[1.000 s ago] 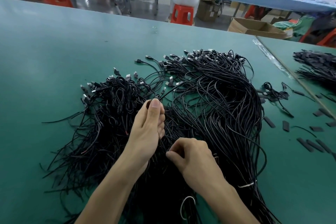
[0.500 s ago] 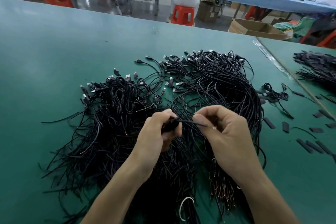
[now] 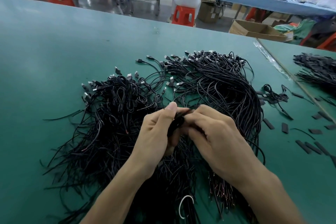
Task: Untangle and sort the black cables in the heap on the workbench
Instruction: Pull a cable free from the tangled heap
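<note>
A large heap of black cables (image 3: pixel 116 123) with USB plugs at the far ends covers the green workbench (image 3: pixel 54 51). A tidier sweep of cables (image 3: pixel 227 85) curves along the heap's right side. Above the heap's middle, my left hand (image 3: pixel 156 132) grips a small bunch of black cable (image 3: pixel 177 122) between thumb and curled fingers. My right hand (image 3: pixel 214 138) meets it from the right, its fingertips pinching the same bunch. The fingertips themselves are partly hidden behind the hands.
Short black sleeve pieces (image 3: pixel 309 147) and a small coiled cable (image 3: pixel 274 94) lie scattered to the right. Another dark pile (image 3: pixel 320 71) sits on the adjoining table at far right. A white tie loop (image 3: pixel 183 205) lies near the front edge. People sit at a far bench.
My right hand rose from low in the heap to the left hand and now closes against it. The stretch of cable held between the hands half a second ago has shortened to nothing.
</note>
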A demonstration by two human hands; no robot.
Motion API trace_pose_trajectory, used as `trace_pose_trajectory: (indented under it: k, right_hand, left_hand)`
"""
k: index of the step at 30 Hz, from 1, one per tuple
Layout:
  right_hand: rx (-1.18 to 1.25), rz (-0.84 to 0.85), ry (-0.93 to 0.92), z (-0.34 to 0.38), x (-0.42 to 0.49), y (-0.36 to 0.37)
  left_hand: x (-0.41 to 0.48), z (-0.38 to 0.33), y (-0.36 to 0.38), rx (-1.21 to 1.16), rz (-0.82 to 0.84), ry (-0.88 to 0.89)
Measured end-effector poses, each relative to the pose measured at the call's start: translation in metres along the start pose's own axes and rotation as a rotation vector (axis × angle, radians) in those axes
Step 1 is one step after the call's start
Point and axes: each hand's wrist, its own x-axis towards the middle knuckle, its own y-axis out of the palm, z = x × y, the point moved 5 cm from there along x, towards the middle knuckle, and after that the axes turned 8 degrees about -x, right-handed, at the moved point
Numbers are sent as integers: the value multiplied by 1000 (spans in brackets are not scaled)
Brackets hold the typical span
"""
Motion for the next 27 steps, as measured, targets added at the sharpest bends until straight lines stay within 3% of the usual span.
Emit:
trace_pose_trajectory:
  k: [5, 12, 15, 19, 22, 27]
  right_hand:
    - [-55, -29, 9, 3, 0, 2]
    - [-308, 56, -182, 22, -2, 9]
    - [-398, 90, -276, 25, -3, 13]
    - [-442, 100, -405, 28, -1, 7]
    - [-268, 168, -383, 23, 2, 2]
    - [112, 199, -64, 0, 5, 1]
  left_hand:
    - [1, 7, -4, -47, -112, -21]
    - [4, 21, -14, 144, -200, -63]
    - [6, 28, -13, 154, -112, -180]
    - [0, 36, -9, 128, 60, -464]
    - [-6, 41, -4, 150, 166, -611]
    - [-8, 38, 1, 36, 262, -645]
